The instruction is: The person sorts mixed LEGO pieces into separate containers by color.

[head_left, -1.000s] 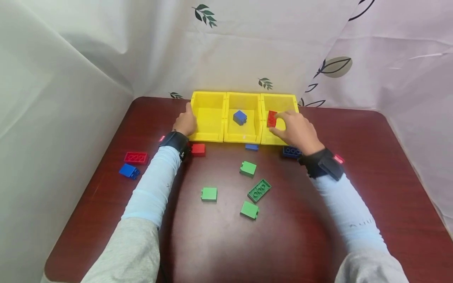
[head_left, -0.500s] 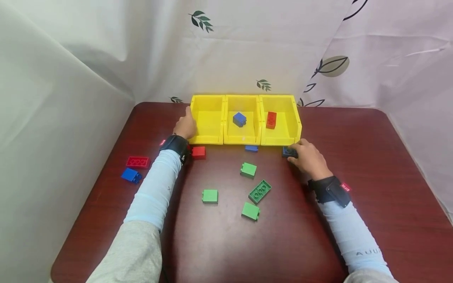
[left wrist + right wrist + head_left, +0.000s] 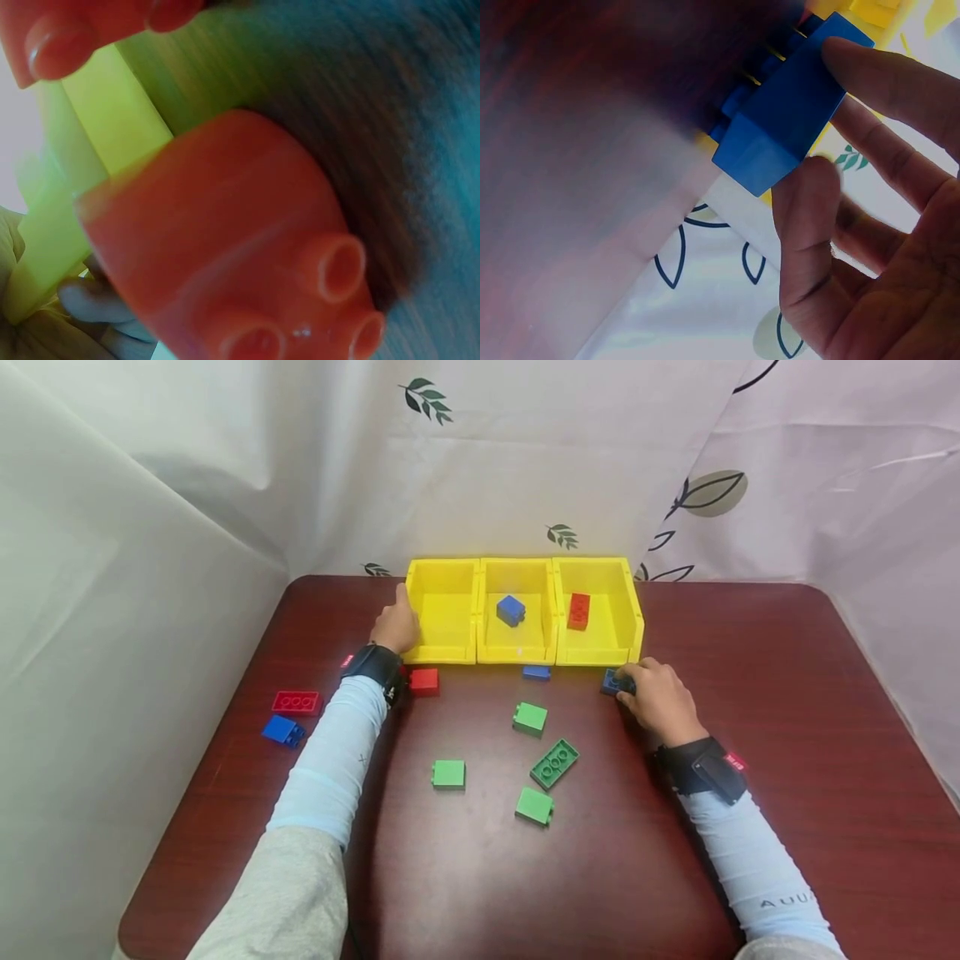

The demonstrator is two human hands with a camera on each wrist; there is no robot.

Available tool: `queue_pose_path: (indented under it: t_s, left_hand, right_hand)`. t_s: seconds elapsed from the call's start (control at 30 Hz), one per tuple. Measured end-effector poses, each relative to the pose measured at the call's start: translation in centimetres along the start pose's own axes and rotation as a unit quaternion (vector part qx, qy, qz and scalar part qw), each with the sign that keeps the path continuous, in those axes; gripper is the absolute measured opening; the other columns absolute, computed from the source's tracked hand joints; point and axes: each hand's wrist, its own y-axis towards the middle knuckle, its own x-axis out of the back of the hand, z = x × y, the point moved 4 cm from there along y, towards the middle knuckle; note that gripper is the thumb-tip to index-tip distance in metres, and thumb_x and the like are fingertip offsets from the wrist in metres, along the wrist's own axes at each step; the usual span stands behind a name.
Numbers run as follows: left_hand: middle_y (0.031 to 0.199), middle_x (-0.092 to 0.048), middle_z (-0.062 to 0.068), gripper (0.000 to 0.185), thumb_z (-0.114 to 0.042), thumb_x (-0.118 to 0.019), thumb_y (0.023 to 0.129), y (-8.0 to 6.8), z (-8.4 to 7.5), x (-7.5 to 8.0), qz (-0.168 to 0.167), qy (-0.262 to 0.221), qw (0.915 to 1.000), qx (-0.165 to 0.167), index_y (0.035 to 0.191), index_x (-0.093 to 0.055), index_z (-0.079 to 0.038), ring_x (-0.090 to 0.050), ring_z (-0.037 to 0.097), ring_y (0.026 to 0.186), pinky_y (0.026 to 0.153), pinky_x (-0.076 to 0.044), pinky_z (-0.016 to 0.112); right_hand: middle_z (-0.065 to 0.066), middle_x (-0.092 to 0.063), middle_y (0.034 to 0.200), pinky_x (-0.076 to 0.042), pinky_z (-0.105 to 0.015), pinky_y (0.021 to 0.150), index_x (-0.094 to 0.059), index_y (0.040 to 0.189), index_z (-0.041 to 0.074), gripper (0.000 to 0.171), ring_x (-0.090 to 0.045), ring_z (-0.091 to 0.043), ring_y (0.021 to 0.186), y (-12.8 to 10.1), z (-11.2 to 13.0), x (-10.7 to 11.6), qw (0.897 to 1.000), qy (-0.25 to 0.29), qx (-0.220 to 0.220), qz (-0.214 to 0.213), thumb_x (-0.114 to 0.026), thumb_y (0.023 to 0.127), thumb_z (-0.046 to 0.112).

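The right hand [image 3: 660,700] pinched a blue block [image 3: 795,105] between thumb and finger, a small grip with the thumb close to one end of the block. The block was just in front of the right bin [image 3: 598,657], nearer the far edge of the surface [image 3: 787,693] than the near one; whether its underside touched the surface could not be told. Held so lightly on smooth plastic, it might well have twisted or slipped if raised. The bin's front wall stood just beside it, so too low a lift could have knocked block or knuckles against that rim. The left hand [image 3: 395,627] gripped the outer side of the left bin [image 3: 442,654], probably steadying it, but a red block [image 3: 424,682] lay just beside the black wristband [image 3: 375,670], and a shift of that arm could have nudged it.

In the head view the blue block's long axis ran roughly parallel to the far edge, one end toward the left edge, the other hidden by the fingers. Its knobs appeared to point down, hollow side up.
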Motion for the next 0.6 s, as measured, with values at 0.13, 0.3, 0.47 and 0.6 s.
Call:
queue_pose_path:
  t_s: [0.13,0.3,0.47,0.6]
  left_hand:
    - [0.108,-0.053,0.017,0.048,-0.018,-0.046,0.103,0.22,0.14,-0.05,-0.001,0.004,1.0000,0.003,0.144,-0.021,-0.016,-0.058,0.034,0.092,0.097,-0.051,0.048]
    - [0.106,-0.052,0.017,0.047,-0.019,-0.045,0.104,0.45,0.32,-0.06,-0.002,0.009,0.9999,0.006,0.144,-0.021,-0.016,-0.058,0.035,0.090,0.095,-0.052,0.048]
    - [0.104,-0.052,0.018,0.048,-0.019,-0.044,0.104,0.43,0.28,-0.07,-0.004,0.013,0.9999,0.001,0.145,-0.020,-0.016,-0.058,0.035,0.089,0.093,-0.052,0.048]
    - [0.105,-0.052,0.017,0.048,-0.019,-0.045,0.104,0.39,0.09,-0.09,-0.002,0.004,1.0000,0.002,0.145,-0.020,-0.017,-0.058,0.034,0.089,0.093,-0.052,0.048]
  right_hand:
    - [-0.025,-0.059,0.114,-0.051,-0.061,0.082,-0.064,0.118,-0.001,0.032,-0.055,-0.045,0.101,-0.01,0.17,0.10,1.000,-0.009,0.015,-0.011,-0.071,0.088,0.010]
    - [-0.024,-0.059,0.114,-0.051,-0.061,0.081,-0.065,0.118,0.001,0.032,-0.056,-0.045,0.101,0.02,0.23,0.13,1.000,-0.014,0.015,-0.010,-0.070,0.088,0.010]
    - [-0.024,-0.059,0.114,-0.051,-0.061,0.082,-0.064,0.119,0.001,0.033,-0.055,-0.044,0.103,-0.04,0.18,0.09,1.000,-0.014,0.009,-0.005,-0.070,0.088,0.011]
    - [-0.024,-0.059,0.115,-0.051,-0.061,0.082,-0.064,0.120,0.001,0.033,-0.052,-0.044,0.104,-0.12,0.01,0.13,1.000,-0.015,0.007,-0.004,-0.071,0.088,0.011]
